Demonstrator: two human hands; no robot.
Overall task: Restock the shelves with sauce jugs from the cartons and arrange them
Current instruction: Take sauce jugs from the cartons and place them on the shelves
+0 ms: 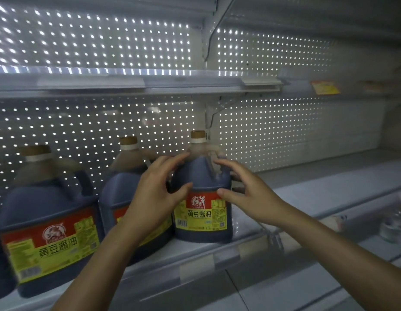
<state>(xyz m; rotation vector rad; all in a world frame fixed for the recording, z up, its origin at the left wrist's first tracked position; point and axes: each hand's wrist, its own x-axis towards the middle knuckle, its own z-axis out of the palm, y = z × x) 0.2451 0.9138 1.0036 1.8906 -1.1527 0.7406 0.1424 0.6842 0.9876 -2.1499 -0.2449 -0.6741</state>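
Three dark sauce jugs with red and yellow labels stand in a row on the middle shelf (217, 249). The rightmost jug (202, 218) is upright near the shelf's front edge. My left hand (158, 191) lies against its left side, fingers spread up to its shoulder and thumb at the top of the label. On the other side is my right hand (246, 194), thumb touching the label's upper right corner and fingers reaching beside the handle. Neither hand wraps the jug. The middle jug (125, 176) is partly hidden behind my left arm. The left jug (46, 221) stands nearest.
A bare shelf (127, 83) hangs above the jugs, backed by perforated panels. To the right the middle shelf runs on bare, with a yellow price tag (325, 87) above it. Small clear bottles (395, 223) stand on a lower shelf at the right edge.
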